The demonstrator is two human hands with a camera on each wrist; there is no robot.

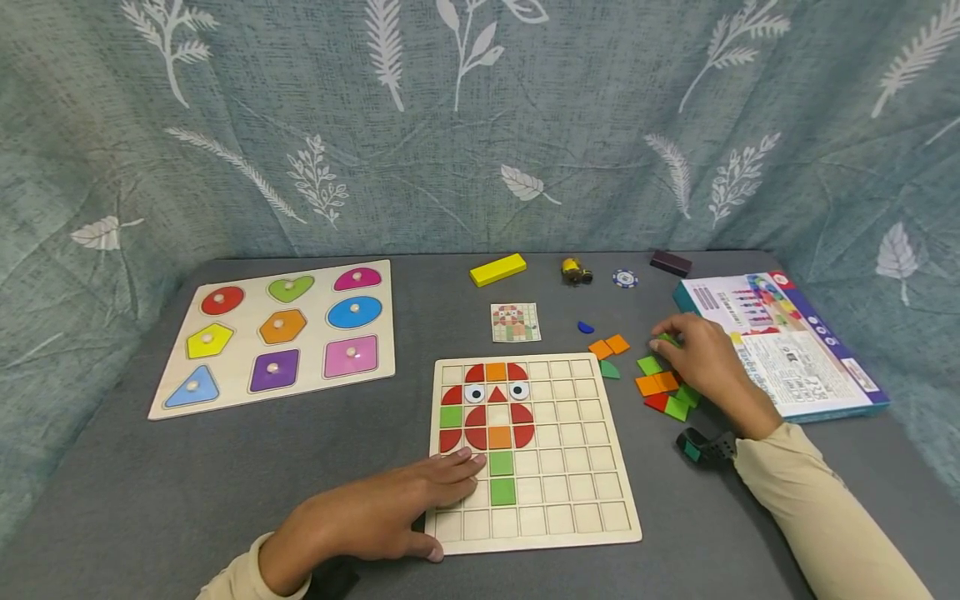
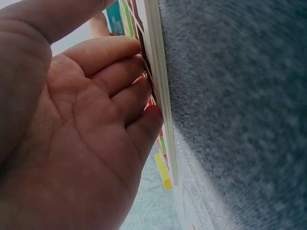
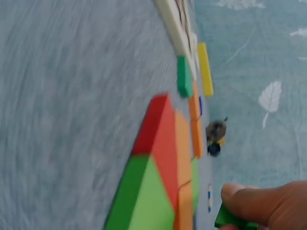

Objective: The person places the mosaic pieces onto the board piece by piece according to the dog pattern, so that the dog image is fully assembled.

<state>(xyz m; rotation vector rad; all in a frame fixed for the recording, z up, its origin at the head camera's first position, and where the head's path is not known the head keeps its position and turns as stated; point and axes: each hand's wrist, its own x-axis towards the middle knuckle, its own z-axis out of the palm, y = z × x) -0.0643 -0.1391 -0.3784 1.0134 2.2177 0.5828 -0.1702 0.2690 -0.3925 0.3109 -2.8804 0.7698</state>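
Shape puzzle [image 1: 273, 337] far left on grey table [image 1: 112, 467]. Left hand [image 1: 390, 512] flat, fingers straight, pressing near-left corner of grid board [image 1: 570, 467]. Pattern card [image 1: 515, 322] beyond board. Loose tiles [image 1: 660, 387] right of board. Right hand [image 1: 701, 358] over tiles, pinching green tile [image 3: 232, 219]. Box [image 1: 795, 350] far right.

Shape-peg board [image 1: 273, 333] far left; yellow block [image 1: 498, 269], poker chip [image 1: 625, 278], dark block [image 1: 671, 262] along back edge
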